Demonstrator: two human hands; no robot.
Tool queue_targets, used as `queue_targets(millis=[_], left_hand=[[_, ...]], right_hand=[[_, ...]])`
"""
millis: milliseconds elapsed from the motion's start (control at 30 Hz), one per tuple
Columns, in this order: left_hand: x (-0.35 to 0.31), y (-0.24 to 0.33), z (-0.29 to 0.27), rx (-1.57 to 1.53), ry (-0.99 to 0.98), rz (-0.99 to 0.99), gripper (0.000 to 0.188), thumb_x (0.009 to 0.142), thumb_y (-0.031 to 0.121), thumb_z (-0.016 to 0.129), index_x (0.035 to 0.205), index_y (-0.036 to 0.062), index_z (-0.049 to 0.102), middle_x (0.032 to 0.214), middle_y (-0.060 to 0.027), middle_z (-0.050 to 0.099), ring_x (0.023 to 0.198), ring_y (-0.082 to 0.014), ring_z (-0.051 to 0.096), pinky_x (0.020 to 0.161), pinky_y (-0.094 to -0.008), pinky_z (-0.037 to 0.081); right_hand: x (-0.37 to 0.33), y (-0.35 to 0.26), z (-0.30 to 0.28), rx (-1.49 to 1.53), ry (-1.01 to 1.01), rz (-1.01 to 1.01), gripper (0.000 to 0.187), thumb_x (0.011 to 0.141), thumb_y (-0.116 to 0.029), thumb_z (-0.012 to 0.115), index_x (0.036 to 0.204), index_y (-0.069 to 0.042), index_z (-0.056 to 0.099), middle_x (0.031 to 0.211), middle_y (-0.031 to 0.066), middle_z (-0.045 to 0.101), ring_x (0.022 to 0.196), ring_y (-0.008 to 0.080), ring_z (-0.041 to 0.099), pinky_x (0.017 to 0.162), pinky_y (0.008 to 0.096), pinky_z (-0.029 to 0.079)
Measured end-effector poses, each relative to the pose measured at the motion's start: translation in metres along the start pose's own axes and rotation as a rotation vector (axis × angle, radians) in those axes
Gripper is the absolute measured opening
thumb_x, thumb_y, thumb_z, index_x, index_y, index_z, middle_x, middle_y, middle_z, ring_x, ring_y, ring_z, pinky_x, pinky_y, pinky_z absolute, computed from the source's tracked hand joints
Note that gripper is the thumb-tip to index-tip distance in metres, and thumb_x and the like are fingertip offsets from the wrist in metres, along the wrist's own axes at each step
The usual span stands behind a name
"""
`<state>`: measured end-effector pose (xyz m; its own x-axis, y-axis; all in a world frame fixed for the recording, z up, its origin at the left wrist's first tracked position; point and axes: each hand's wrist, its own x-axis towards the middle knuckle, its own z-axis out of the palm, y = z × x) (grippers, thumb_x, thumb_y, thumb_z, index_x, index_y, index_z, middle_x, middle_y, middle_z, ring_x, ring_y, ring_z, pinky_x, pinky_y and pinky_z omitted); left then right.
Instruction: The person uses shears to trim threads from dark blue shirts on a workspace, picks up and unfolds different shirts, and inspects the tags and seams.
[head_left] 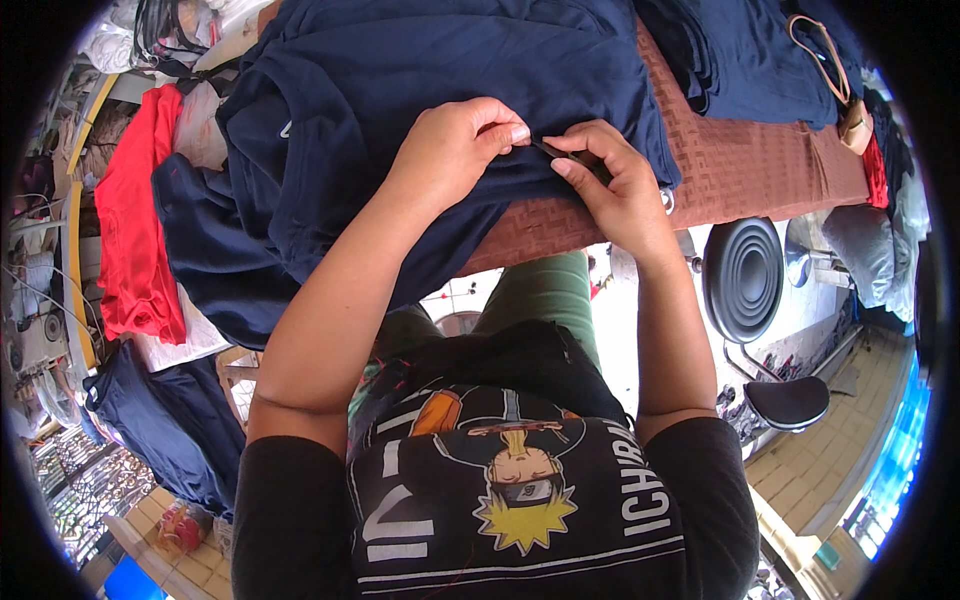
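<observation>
left hand (455,145): fingers pinching one navy cotton shirt (400,90) on brown woven tabletop (740,160) | right hand (615,185): gripping one small dark tool (553,152) at shirt's hem | one red garment (135,230) left

A navy garment (400,110) lies spread and rumpled over the counter (760,160), its lower part hanging off the near edge. Its hem is pinched at that edge, next to a small dark tool (553,152), too small to identify, resting against the fabric.
</observation>
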<state>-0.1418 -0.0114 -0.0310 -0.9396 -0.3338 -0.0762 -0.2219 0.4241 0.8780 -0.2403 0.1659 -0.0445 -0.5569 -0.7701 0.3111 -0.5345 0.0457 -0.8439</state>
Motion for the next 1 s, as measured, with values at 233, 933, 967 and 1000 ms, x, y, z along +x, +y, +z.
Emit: queue_targets(millis=[233, 933, 967, 1000], left_hand=[[0.003, -0.009, 0.002, -0.114, 0.003, 0.027, 0.019, 0.092, 0.014, 0.061, 0.101, -0.0014, 0.067, 0.092, -0.0053, 0.071, 0.08, -0.0096, 0.06, 0.079, -0.0246, 0.05], [-0.005, 0.006, -0.008, -0.092, -0.031, 0.039, 0.023, 0.093, 0.019, 0.061, 0.103, -0.0013, 0.067, 0.095, -0.0036, 0.07, 0.083, -0.0079, 0.058, 0.081, -0.0238, 0.048], [-0.008, 0.014, -0.015, -0.027, -0.038, 0.034, 0.023, 0.093, 0.019, 0.061, 0.104, -0.001, 0.067, 0.095, -0.0041, 0.07, 0.084, -0.0075, 0.058, 0.082, -0.024, 0.048], [-0.011, 0.024, -0.022, 0.04, -0.043, 0.025, 0.023, 0.093, 0.018, 0.062, 0.104, -0.0008, 0.067, 0.095, -0.0045, 0.07, 0.084, -0.0071, 0.059, 0.082, -0.0241, 0.049]], right_hand=[[0.001, -0.001, 0.001, 0.026, -0.019, 0.029, 0.017, 0.083, 0.001, 0.068, 0.1, 0.0, 0.065, 0.094, 0.0071, 0.059, 0.084, 0.018, 0.062, 0.076, 0.0271, 0.049], [0.001, 0.0, 0.002, -0.046, -0.015, 0.007, 0.014, 0.083, -0.002, 0.068, 0.097, -0.001, 0.066, 0.09, 0.0066, 0.06, 0.078, 0.0178, 0.061, 0.071, 0.0277, 0.048], [0.001, 0.0, 0.0, -0.021, -0.013, 0.007, 0.014, 0.083, -0.002, 0.068, 0.097, -0.001, 0.066, 0.09, 0.0061, 0.061, 0.078, 0.0169, 0.061, 0.071, 0.0274, 0.047], [0.001, -0.002, -0.002, -0.005, -0.012, 0.02, 0.014, 0.084, -0.002, 0.068, 0.097, -0.001, 0.066, 0.09, 0.0056, 0.061, 0.078, 0.0157, 0.06, 0.071, 0.0269, 0.047]])
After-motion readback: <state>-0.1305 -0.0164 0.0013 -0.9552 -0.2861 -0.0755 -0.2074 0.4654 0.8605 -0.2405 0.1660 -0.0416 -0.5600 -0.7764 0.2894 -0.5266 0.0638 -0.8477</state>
